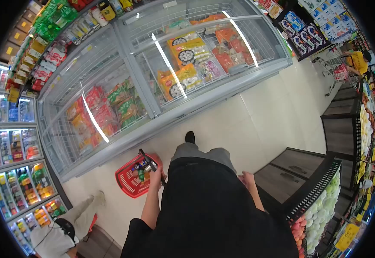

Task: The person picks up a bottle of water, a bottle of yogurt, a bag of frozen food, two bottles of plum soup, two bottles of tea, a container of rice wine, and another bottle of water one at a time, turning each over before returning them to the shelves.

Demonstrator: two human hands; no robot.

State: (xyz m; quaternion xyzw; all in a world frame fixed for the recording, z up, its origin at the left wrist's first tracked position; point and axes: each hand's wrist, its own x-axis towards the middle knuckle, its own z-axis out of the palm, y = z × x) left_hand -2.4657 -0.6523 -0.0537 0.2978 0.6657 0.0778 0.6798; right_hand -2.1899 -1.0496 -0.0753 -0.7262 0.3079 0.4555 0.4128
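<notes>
My left hand is closed around the black handle of a red shopping basket, which hangs low at my left side. Several small packaged items, some of them green, lie inside; their kinds are too small to make out. On my other side, my right hand hangs loosely beside my hip, fingers slightly bent and apart, with nothing visible in it. It is nearest to a dark wood-panelled produce stand.
A long glass-topped freezer with bagged food spans the front. Lit drink fridges stand at the left. A person in a white shirt is at lower left. A shopping cart and another person are far right.
</notes>
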